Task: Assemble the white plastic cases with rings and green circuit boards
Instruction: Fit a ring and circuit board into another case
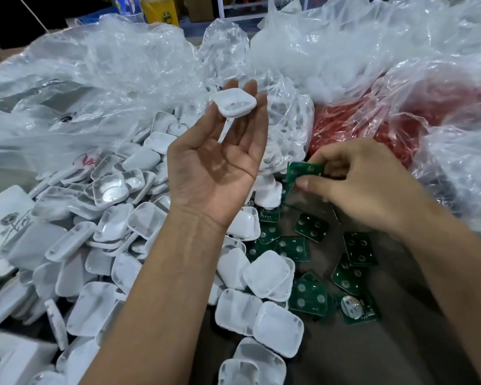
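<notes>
left hand point(220, 162) raised palm-up over the pile, fingers point(235, 90) mostly straight and cradling one white case half point(233, 103) at their tips, open side toward the camera. thumb point(257, 118) rests along the case's right edge. a thin white strip point(225, 132) hangs from under the case, down across the palm. what the strip is, cannot tell.

right hand point(358, 187) lower and to the right, knuckles up, fingers curled. thumb and forefinger pinch a green circuit board point(303, 170) by its right edge; board is lifted off the table, tilted, near the left wrist but apart from it.

loose heap of white cases point(117, 232) fills the left and centre of the table point(353, 351), some open side up, some face down, many overlapping. a few more lie at bottom centre.

scattered green boards point(314, 227) lie flat on the dark table below the right hand, several showing round silvery pads; one at lower right carries a larger round silver part point(351, 307).

crumpled clear plastic bags point(122, 73) bank up behind everything. one bag at right holds red contents point(372, 120); items not resolvable. white printed box point(3, 215) at far left edge. yellow container point(161, 9) in the background, top left.
</notes>
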A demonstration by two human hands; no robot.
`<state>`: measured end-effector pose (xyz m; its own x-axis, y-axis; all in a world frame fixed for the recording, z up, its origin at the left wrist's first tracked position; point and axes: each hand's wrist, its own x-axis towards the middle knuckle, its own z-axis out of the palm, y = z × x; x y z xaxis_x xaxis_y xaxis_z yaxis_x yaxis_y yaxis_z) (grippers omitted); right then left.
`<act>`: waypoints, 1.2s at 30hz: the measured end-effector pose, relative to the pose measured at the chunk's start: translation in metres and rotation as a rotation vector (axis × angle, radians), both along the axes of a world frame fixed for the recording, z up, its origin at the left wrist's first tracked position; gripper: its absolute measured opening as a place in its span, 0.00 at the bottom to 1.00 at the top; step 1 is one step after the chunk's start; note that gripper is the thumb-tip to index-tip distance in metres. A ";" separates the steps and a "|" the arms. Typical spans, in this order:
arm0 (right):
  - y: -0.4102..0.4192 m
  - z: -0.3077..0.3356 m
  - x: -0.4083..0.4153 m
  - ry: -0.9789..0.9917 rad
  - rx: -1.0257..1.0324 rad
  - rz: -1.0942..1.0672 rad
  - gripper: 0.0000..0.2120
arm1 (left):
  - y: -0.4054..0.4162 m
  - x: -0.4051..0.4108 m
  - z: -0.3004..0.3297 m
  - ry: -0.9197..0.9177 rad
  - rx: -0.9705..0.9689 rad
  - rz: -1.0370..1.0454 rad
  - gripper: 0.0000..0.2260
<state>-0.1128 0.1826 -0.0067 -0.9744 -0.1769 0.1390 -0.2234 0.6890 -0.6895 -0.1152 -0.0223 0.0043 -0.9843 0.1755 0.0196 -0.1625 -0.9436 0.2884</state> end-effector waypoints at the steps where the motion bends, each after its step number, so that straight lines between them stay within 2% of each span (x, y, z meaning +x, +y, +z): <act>1: 0.001 0.000 -0.001 0.001 -0.079 -0.005 0.06 | 0.000 0.000 0.000 -0.001 0.004 0.000 0.15; 4: 0.001 0.001 -0.003 -0.097 -0.418 -0.004 0.13 | 0.001 0.000 0.000 -0.007 0.011 0.005 0.16; 6: 0.002 -0.001 -0.005 -0.135 -0.469 0.005 0.16 | 0.001 0.000 0.001 -0.013 0.011 0.012 0.16; 8: 0.001 -0.002 -0.005 -0.087 -0.461 -0.012 0.18 | 0.001 0.001 0.001 -0.016 0.013 0.012 0.15; 12: -0.005 0.004 -0.001 -0.008 -0.707 0.013 0.15 | 0.002 0.001 0.001 -0.027 -0.002 0.001 0.16; 15: -0.006 0.009 0.002 -0.039 -0.890 0.101 0.08 | 0.006 0.001 0.001 -0.048 -0.056 -0.040 0.17; 22: -0.010 0.010 0.004 -0.070 -1.026 0.117 0.11 | 0.014 0.002 -0.002 -0.025 -0.208 -0.124 0.16; 24: -0.009 0.011 0.003 -0.068 -1.004 0.099 0.11 | 0.013 0.001 -0.003 -0.004 -0.231 -0.135 0.17; 27: -0.006 0.010 0.000 -0.067 -0.931 0.014 0.05 | 0.012 0.001 -0.004 0.039 -0.243 -0.139 0.17; 28: -0.005 0.011 0.000 -0.072 -0.942 -0.017 0.06 | 0.011 0.001 -0.004 0.059 -0.267 -0.138 0.17; 32: 0.001 0.017 -0.002 -0.005 -1.065 -0.156 0.09 | 0.017 0.001 -0.008 0.120 -0.464 -0.182 0.16; 36: 0.009 0.019 -0.006 0.090 -1.059 -0.247 0.09 | 0.028 0.006 -0.015 0.203 -0.796 -0.216 0.16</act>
<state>-0.1187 0.1921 0.0120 -0.9452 0.2736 0.1782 -0.2400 -0.2122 -0.9473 -0.1095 0.0059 -0.0103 -0.9182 0.3957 -0.0165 -0.1889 -0.4011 0.8963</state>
